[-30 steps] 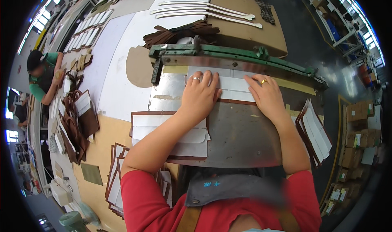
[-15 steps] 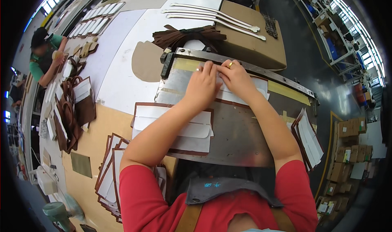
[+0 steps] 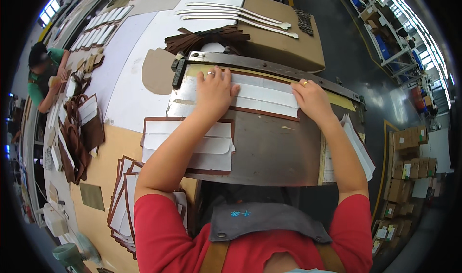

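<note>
A long brown-edged panel with white backing point(image 3: 267, 97) lies on a metal work plate point(image 3: 269, 150), along a metal bar point(image 3: 269, 67) at its far edge. My left hand point(image 3: 214, 91) rests flat on the panel's left end, fingers stretched out toward the bar. My right hand point(image 3: 313, 101) touches the panel's right end, its fingertips bent slightly over the edge and not wrapped round it. Neither hand lifts the panel. Nearer me on the left, a second white-backed brown panel point(image 3: 187, 145) lies partly under my left forearm.
A stack of similar panels point(image 3: 122, 205) lies at lower left, and more panels point(image 3: 358, 145) lean at the plate's right edge. Beyond the bar are a bundle of brown strips point(image 3: 207, 38), a cardboard box point(image 3: 284, 47) and pale straps point(image 3: 236, 14). A co-worker point(image 3: 45, 76) sits at far left.
My hands were close together at the panel's far edge; now they are apart, left hand moved left and right hand moved right. More of the panel shows. The whole view has shifted slightly.
</note>
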A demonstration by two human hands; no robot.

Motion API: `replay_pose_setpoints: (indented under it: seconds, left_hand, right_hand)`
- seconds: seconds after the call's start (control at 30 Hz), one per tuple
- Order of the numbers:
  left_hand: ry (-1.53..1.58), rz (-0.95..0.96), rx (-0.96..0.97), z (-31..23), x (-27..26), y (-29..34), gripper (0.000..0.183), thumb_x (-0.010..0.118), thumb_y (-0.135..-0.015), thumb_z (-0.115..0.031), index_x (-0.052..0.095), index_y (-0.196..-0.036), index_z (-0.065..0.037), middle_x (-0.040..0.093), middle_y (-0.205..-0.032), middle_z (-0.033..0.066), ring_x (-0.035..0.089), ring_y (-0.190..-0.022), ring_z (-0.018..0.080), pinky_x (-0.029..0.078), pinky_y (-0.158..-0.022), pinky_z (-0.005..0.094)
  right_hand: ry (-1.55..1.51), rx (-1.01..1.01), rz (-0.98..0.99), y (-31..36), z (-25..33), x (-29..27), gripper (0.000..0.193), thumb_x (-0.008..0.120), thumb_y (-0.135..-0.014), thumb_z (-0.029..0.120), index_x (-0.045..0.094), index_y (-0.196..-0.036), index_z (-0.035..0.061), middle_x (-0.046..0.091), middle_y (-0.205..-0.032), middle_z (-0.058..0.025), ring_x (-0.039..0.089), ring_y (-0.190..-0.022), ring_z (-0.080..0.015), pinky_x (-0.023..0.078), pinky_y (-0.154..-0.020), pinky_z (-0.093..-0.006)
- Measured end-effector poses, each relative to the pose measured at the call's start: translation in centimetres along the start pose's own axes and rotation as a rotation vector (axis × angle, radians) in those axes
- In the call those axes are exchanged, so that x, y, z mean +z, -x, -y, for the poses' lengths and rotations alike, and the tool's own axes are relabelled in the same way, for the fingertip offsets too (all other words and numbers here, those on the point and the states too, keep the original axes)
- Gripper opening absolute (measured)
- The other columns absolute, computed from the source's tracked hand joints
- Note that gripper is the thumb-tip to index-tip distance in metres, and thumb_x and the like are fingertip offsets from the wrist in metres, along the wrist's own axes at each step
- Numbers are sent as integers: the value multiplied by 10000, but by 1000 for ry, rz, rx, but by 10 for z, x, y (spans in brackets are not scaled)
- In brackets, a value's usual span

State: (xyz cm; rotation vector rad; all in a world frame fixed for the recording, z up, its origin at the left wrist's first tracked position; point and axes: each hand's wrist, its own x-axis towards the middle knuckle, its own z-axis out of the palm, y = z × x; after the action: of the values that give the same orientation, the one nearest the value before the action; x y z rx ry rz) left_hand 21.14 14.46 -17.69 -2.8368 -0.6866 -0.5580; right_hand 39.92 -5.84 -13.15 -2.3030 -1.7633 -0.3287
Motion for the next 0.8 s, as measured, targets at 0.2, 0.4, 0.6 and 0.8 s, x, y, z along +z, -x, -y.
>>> replay_pose_setpoints:
  seconds: [0.2,0.4,0.6,0.8]
  left_hand:
    - [73,97,-39,-10,-14,-16,398,523,-870,-419,584,-1025,-57,583,-1014,142,548,-1024,296,344,-901,437]
    - [55,75,-83,-19,-28,-46,369,523,-882,-417,606,-954,-65,631,-925,124,604,-906,308,389,-840,480]
    - [389,-87,-28,-40,-81,-86,357,510,-892,-417,629,-1009,-100,647,-971,110,623,-888,301,441,-787,448]
    - [701,-107,-29,-57,-107,-104,345,518,-909,-392,644,-1019,-90,665,-972,108,655,-825,259,493,-742,345]
  right_hand:
    - [-382,471,102,28,3,-7,269,584,-841,166,537,-1071,35,613,-937,-159,573,-877,-335,460,-757,-405]
    - [-638,491,-339,62,6,-33,298,538,-850,12,491,-1138,73,538,-796,-102,566,-739,-195,456,-665,-314]
    - [-629,729,-769,230,-46,-138,246,528,-913,47,508,-1159,42,509,-896,1,522,-750,-54,432,-649,-188]
    - [10,907,-475,313,-53,-115,155,591,-883,107,592,-1007,15,562,-968,-87,555,-937,-180,448,-806,-294]
